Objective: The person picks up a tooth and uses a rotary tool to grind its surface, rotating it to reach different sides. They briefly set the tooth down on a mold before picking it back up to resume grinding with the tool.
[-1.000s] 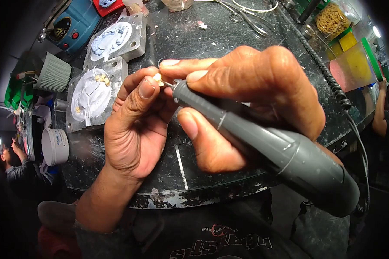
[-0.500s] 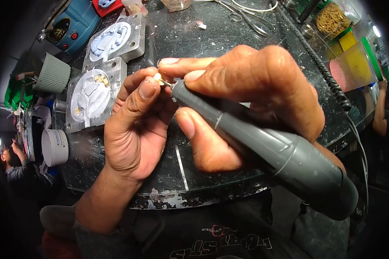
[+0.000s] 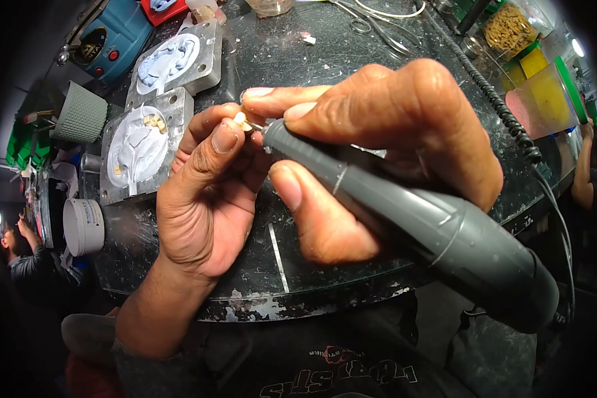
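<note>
Between the thumb and fingertips of my left hand is a small cream-coloured artificial tooth. My right hand is wrapped round a thick grey rotary handpiece, index finger and thumb near its nose. The handpiece's thin metal bit meets the tooth, or comes very close to it. Left of my hands lies a metal flask half filled with white plaster, with several loose teeth on it. Behind it sits a second flask half holding a bluish mould.
A white tub and a grey ribbed pot stand at the left, near a blue machine. Scissors lie at the back. A coiled cord runs down the right side, by a green-lidded container. Other people are at both edges.
The back end of the handpiece has swung slightly right and my right hand has shifted a little with it. My left hand and the tooth have moved very slightly left.
</note>
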A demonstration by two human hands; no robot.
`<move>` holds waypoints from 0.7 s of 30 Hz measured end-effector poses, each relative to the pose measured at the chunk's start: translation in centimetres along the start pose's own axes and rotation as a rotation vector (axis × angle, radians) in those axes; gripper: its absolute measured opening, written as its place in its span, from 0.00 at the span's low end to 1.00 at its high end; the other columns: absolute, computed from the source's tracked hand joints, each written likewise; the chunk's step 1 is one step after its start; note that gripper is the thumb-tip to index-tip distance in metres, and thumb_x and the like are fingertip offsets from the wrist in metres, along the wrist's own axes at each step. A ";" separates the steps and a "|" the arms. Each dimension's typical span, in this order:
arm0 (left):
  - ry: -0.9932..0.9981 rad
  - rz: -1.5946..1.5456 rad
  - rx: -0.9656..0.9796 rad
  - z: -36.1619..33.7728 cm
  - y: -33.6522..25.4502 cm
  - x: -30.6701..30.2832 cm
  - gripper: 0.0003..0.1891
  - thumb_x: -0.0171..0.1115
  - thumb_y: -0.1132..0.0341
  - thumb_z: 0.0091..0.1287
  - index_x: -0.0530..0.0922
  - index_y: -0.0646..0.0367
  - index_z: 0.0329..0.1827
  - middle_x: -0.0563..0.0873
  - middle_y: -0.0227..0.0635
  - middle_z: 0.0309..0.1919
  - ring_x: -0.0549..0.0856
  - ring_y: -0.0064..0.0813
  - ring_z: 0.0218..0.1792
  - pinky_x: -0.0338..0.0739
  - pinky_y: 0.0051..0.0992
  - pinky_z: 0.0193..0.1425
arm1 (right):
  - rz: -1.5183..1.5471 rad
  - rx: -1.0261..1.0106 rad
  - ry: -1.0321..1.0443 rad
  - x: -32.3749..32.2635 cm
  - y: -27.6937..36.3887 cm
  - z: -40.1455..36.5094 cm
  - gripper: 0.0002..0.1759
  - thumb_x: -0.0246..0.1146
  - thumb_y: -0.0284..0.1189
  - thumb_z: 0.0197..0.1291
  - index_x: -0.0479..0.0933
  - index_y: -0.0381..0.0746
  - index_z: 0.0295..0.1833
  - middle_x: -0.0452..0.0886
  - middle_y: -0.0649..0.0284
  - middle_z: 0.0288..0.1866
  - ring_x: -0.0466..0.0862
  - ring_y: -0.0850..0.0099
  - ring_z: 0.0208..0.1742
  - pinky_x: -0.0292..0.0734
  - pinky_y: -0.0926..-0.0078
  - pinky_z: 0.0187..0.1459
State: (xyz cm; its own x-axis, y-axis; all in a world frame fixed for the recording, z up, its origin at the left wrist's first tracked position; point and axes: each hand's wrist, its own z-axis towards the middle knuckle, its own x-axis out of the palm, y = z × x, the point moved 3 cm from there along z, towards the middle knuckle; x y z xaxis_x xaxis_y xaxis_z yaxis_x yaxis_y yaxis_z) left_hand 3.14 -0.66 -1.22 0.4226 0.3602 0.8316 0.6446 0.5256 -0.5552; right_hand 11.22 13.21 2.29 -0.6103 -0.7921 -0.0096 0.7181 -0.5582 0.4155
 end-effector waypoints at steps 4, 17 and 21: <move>0.030 -0.041 -0.008 -0.1 0.1 0.1 0.10 0.61 0.73 0.69 0.81 0.60 0.52 0.87 0.38 0.45 0.86 0.28 0.49 0.79 0.31 0.61 | -0.001 0.004 -0.002 0.0 0.0 0.0 0.13 0.74 0.27 0.46 0.78 0.37 0.36 0.76 0.64 0.24 0.81 0.71 0.24 0.77 0.77 0.26; -0.037 0.003 -0.020 -0.1 0.1 0.2 0.10 0.60 0.74 0.70 0.81 0.59 0.52 0.87 0.37 0.45 0.87 0.28 0.49 0.79 0.31 0.61 | 0.008 0.022 -0.091 0.4 -0.1 -0.3 0.14 0.74 0.28 0.46 0.78 0.36 0.36 0.76 0.65 0.23 0.80 0.71 0.24 0.77 0.77 0.25; 0.014 -0.017 -0.014 -0.1 0.1 0.2 0.09 0.60 0.74 0.70 0.81 0.59 0.52 0.87 0.37 0.46 0.86 0.28 0.49 0.79 0.31 0.61 | -0.069 0.039 0.157 -1.3 1.1 1.5 0.14 0.74 0.29 0.46 0.78 0.36 0.36 0.76 0.64 0.24 0.80 0.71 0.24 0.77 0.77 0.26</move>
State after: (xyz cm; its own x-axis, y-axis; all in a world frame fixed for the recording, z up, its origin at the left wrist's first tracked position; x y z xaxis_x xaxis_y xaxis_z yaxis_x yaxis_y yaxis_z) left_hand 3.33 -0.58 -1.13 0.4201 0.3406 0.8411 0.6605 0.5208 -0.5408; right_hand 12.32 13.97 4.15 -0.5955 -0.7829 -0.1801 0.6611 -0.6050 0.4437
